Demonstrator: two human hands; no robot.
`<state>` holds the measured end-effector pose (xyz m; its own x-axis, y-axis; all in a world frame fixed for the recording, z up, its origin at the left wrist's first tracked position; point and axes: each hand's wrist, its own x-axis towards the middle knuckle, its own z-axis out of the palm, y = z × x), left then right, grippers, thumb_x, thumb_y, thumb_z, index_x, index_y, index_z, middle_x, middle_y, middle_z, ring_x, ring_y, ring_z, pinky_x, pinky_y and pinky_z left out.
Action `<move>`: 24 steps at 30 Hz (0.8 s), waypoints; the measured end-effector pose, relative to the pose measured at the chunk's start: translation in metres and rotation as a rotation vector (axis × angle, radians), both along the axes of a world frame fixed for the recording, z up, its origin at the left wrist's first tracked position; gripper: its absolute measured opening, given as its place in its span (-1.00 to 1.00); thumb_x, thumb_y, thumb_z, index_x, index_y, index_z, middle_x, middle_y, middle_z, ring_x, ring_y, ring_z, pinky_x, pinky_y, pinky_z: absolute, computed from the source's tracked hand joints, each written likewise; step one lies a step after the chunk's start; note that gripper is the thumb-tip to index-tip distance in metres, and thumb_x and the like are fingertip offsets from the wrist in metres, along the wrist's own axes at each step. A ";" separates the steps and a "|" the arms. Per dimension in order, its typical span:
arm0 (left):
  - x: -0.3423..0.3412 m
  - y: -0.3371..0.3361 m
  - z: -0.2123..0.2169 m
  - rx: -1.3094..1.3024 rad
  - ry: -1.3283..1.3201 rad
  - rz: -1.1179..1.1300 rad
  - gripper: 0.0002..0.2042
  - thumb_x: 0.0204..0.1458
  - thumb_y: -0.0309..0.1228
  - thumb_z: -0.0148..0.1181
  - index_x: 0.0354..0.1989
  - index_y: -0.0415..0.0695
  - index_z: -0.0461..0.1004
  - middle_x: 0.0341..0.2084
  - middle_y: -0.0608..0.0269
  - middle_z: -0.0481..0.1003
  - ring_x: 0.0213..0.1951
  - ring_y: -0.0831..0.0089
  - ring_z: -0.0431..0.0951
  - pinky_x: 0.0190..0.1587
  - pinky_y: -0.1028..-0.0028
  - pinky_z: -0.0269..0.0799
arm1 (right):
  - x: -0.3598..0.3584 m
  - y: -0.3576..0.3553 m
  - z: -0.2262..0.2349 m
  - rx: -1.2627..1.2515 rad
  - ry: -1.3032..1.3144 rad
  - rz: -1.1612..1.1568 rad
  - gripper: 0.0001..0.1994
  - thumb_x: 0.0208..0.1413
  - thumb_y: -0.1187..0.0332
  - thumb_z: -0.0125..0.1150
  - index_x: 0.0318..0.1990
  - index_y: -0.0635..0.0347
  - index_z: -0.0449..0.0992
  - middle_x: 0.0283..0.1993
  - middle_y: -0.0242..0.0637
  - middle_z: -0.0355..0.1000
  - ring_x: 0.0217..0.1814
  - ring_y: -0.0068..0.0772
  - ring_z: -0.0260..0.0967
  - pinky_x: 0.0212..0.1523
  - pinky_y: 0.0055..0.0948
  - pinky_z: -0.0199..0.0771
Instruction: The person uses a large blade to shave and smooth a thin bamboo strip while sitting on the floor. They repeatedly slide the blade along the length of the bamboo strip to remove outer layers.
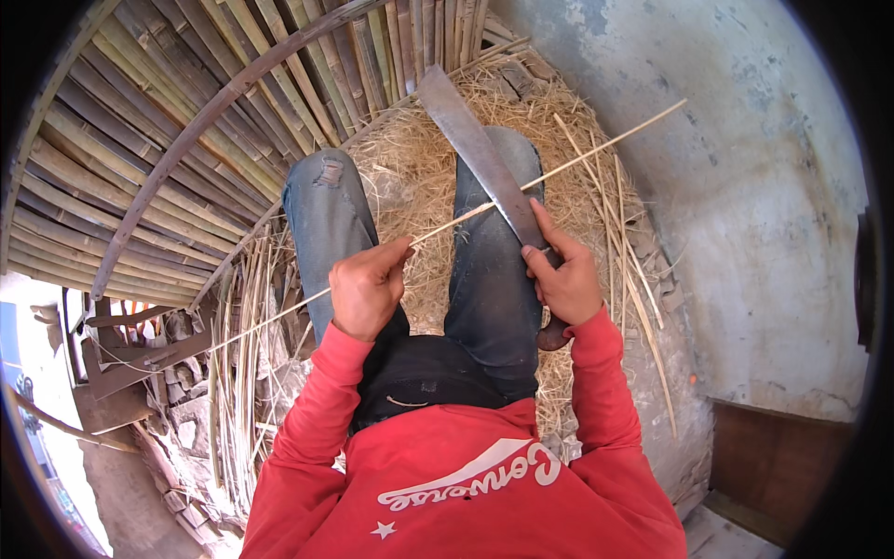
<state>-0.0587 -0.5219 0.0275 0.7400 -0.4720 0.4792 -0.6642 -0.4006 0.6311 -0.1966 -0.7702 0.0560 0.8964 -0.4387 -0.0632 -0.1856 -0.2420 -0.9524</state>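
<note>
My left hand is closed in a pinch around a long, thin bamboo strip. The strip runs slantwise across my lap, from the lower left up to the right. In my right hand is a machete, gripped near the base of its broad, dull-grey blade. Its dark handle shows below the hand, and the blade points up and away to the left. Over my right thigh the blade crosses the strip, where frayed fibres show. Whether the right fingers also touch the strip, I cannot tell.
A curved bamboo slat panel leans at the upper left. Shavings cover the ground around my knees. Loose strips lie to the right and in a bundle at left. A pale wall rises on the right.
</note>
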 end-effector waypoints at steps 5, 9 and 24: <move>-0.004 -0.011 0.004 -0.031 0.049 0.012 -0.86 0.03 -0.57 0.42 -0.22 -0.24 0.70 -0.45 -0.07 0.63 -0.52 0.12 0.63 -0.43 0.38 0.48 | 0.011 -0.014 0.002 0.133 -0.054 -0.264 -0.40 0.26 0.46 0.21 0.48 -0.02 0.36 -0.47 -0.45 0.46 -0.68 -0.72 0.27 -0.60 -0.58 0.34; -0.004 -0.022 0.003 -0.015 0.045 0.030 -0.84 0.03 -0.55 0.35 -0.19 -0.15 0.70 -0.41 0.01 0.65 -0.43 0.03 0.66 -0.37 0.25 0.54 | 0.002 -0.004 0.003 -0.108 -0.011 -0.079 -0.38 0.24 0.45 0.23 0.48 0.02 0.34 -0.41 -0.39 0.50 -0.56 -0.68 0.35 -0.48 -0.56 0.42; 0.003 -0.024 -0.002 -0.104 0.255 0.021 -0.87 0.08 -0.48 0.39 -0.21 -0.20 0.71 -0.43 -0.07 0.64 -0.45 0.03 0.66 -0.37 0.28 0.54 | 0.000 -0.011 0.007 0.039 0.016 -0.172 -0.37 0.24 0.46 0.25 0.49 -0.04 0.34 -0.39 -0.43 0.52 -0.62 -0.74 0.29 -0.57 -0.59 0.33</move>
<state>-0.0557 -0.5460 0.0252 0.8521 -0.4133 0.3212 -0.4708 -0.3371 0.8153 -0.1962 -0.7809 0.0629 0.8068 -0.5828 -0.0971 -0.2365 -0.1679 -0.9570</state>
